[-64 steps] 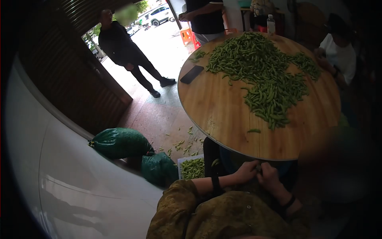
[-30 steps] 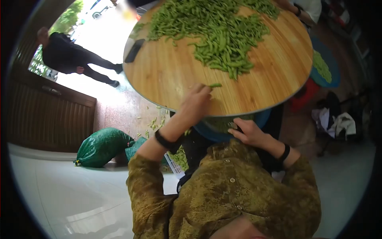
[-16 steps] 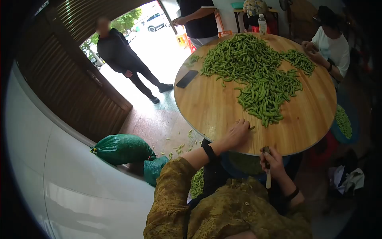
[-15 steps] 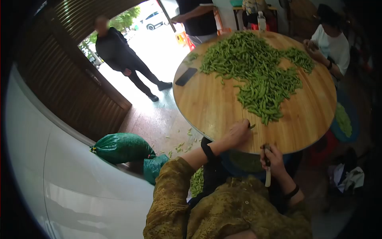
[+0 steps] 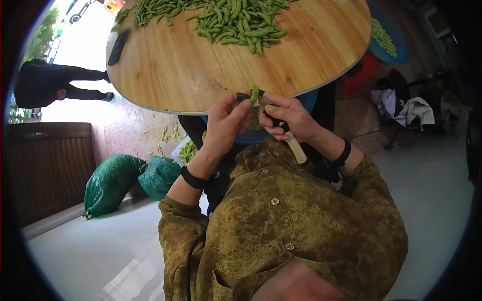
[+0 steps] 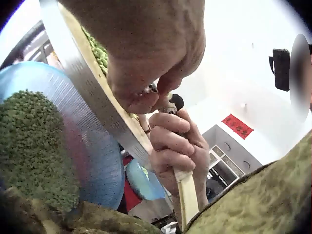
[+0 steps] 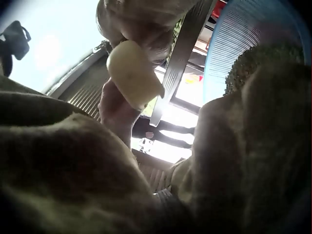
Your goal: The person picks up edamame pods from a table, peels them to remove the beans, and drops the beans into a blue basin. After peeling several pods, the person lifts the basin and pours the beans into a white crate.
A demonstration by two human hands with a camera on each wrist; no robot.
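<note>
In the head view my left hand (image 5: 224, 123) pinches a green bean pod (image 5: 255, 94) upright between thumb and fingers, in front of the round wooden table's near edge. Close beside it, my right hand (image 5: 291, 118) grips a tool with a cream handle (image 5: 297, 151) that points down toward my shirt. The tool's working end sits right at the pod, partly hidden by the fingers. Dark coverings show on the fingertips. The left wrist view shows the right hand's fingers (image 6: 168, 141) curled round the cream handle. A heap of green bean pods (image 5: 241, 22) lies on the tabletop (image 5: 201, 65).
Below the table edge a blue basin (image 6: 105, 165) holds small green beans (image 6: 34, 146). Another blue basin (image 5: 401, 50) stands at right. Green sacks (image 5: 113, 183) and a crate of pods (image 5: 187, 151) are on the floor at left. A phone (image 5: 117, 47) lies on the table; a person (image 5: 45, 83) stands by the doorway.
My left hand has come back from the tabletop with a pod to meet the right hand and its tool. The head view has tilted down.
</note>
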